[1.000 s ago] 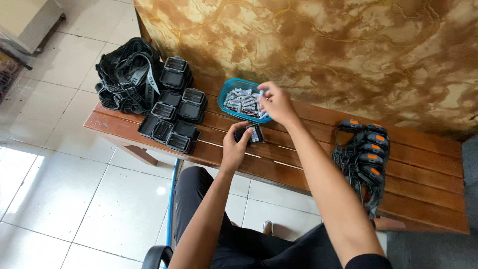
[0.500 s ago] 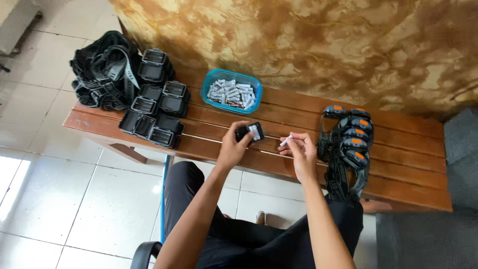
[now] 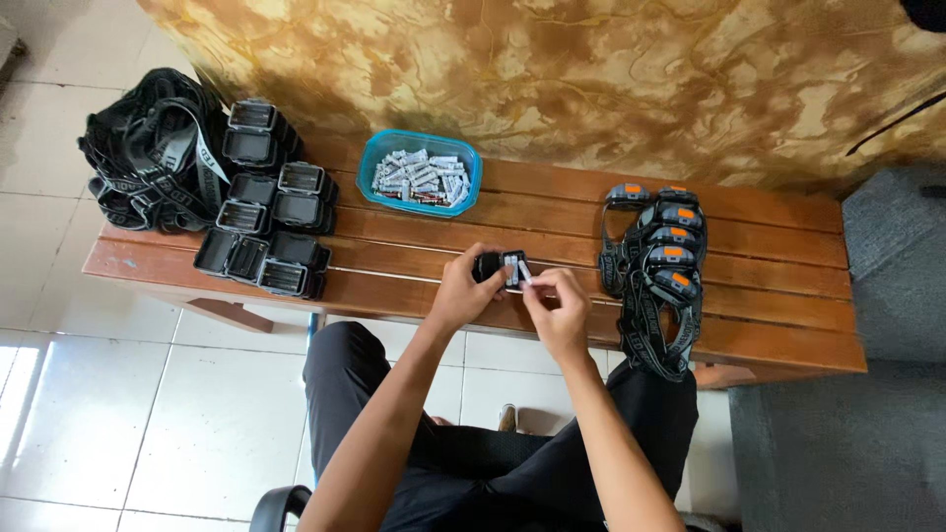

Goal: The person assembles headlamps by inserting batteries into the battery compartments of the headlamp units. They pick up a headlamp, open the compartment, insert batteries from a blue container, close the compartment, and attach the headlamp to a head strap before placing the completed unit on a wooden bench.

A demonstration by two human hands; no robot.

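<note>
Battery case (image 3: 501, 266), small and black, is held open side up over the wooden bench (image 3: 769, 286) by the left hand (image 3: 461, 292), so a battery (image 3: 525, 276) pinched in the right hand (image 3: 558, 307) can be pressed in.

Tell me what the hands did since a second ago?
The right hand left the blue tub, carrying a battery to the black case. The left hand kept holding that case. The piles on the bench stayed put.
</note>
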